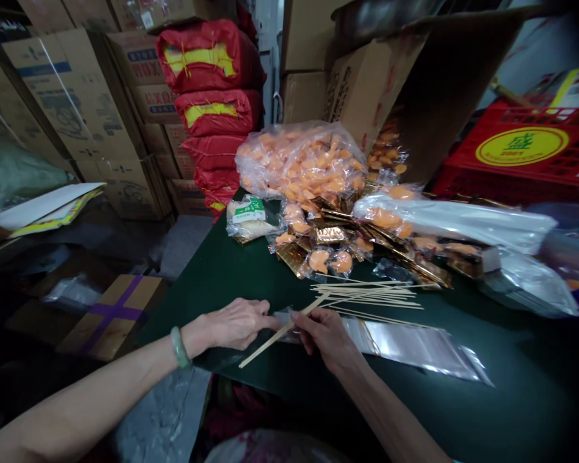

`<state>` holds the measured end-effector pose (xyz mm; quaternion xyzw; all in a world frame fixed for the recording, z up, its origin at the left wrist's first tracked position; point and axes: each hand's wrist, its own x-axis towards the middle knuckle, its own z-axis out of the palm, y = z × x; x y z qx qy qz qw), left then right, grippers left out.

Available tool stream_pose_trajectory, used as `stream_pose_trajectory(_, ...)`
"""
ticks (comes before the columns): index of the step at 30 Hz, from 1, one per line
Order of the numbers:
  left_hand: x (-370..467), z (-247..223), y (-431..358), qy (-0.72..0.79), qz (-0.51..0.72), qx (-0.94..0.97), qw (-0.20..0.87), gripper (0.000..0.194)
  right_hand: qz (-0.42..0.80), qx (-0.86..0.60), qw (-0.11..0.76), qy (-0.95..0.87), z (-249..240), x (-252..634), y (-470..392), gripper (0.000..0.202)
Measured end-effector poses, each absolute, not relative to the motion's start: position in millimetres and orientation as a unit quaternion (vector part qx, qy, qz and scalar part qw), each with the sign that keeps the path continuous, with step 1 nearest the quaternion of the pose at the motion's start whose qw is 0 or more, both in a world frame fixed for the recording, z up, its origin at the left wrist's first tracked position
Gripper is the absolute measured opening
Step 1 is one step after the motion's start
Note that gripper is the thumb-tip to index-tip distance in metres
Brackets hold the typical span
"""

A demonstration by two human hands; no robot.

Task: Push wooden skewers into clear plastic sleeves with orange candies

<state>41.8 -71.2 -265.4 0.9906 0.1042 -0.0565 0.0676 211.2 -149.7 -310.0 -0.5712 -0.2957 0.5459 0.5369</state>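
Observation:
My right hand [325,334] pinches a pair of thin, pale wooden sticks [275,337] between thumb and fingers. They slant down toward the table's near edge. Under that hand, a stack of long clear plastic sleeves [405,344] lies flat, with a thin band around it. My left hand [238,323], a green bangle at its wrist, rests at the sleeves' left end. Its index finger reaches out to touch the plastic, the other fingers bend loosely, and the thumb is mostly hidden. Just beyond the sleeves lies a loose pile of similar sticks [371,294].
Behind the sticks are gold packets [330,235], orange pieces in clear wrappers [318,260] and a large bag of orange pieces [299,161]. More plastic sleeves [463,222] lie at right. A red crate [521,141], stacked red bundles [212,58] and cartons [77,96] surround the dark green table [200,270].

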Motion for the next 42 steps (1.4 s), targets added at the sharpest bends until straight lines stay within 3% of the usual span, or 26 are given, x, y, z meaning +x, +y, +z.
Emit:
stream_pose_trajectory(8,41,-265,-72,0.123,-0.064,0.987,0.080,0.016,0.524,-0.566,0.573,-0.277,-290,239,-156,0.035)
stream_pose_trajectory(14,37,-270,-74,0.141,-0.013,0.984,0.107,0.016,0.444,-0.595,0.634,-0.215,-284,282,-161,0.038)
stream_pose_trajectory(18,49,-268,-66,0.143,0.011,0.972,0.186,0.020,0.410,-0.614,0.638,-0.220,-287,283,-160,0.041)
stream_pose_trajectory(23,85,-269,-45,0.248,-0.013,0.939,0.236,0.016,0.416,-0.616,0.629,-0.226,-287,274,-159,0.040)
stream_pose_trajectory(29,104,-276,-33,0.251,-0.039,0.930,0.265,0.014,0.422,-0.607,0.640,-0.210,-287,264,-160,0.040)
stream_pose_trajectory(38,97,-262,-43,0.266,0.033,0.906,0.327,0.019,0.538,-0.553,0.588,-0.242,-293,244,-158,0.038)
stream_pose_trajectory(42,95,-249,-50,0.271,0.048,0.866,0.418,0.018,0.508,-0.549,0.607,-0.268,-286,242,-158,0.035)
